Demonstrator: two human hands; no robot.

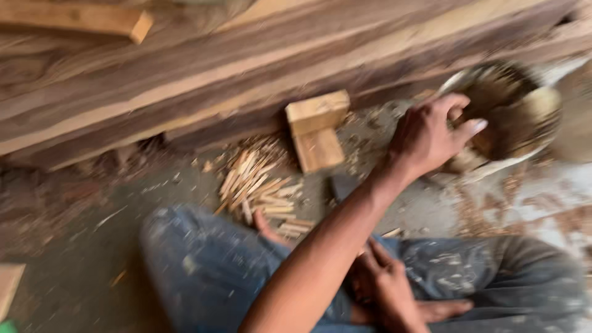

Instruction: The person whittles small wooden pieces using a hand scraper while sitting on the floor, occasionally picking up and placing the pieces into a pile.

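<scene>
Sawdust and shavings are lying all over the grey floor (pixel 92 271), and the whole picture is smearing with motion as the person is sitting low in paint-flecked jeans (pixel 209 271). One forearm is stretching from the bottom of the frame up to the right, and I can't tell from this view which arm it is; I'm taking it as the left hand (pixel 428 135). Its fingers are curling loosely over the near rim of a round pale bowl (pixel 524 154) with brownish contents, thumb pointing right; whether it is gripping anything is lost in the blur. The right hand (pixel 388 287) is resting down in the lap, fingers slightly spread, and what it has hold of, if anything, is not showing. Just ahead of the knees a heap of small pale wooden sticks (pixel 259 185) is spreading across the floor. Beside it, an L-shaped wooden block (pixel 316 129) is leaning against the long dark planks (pixel 216 74) running across the top.
</scene>
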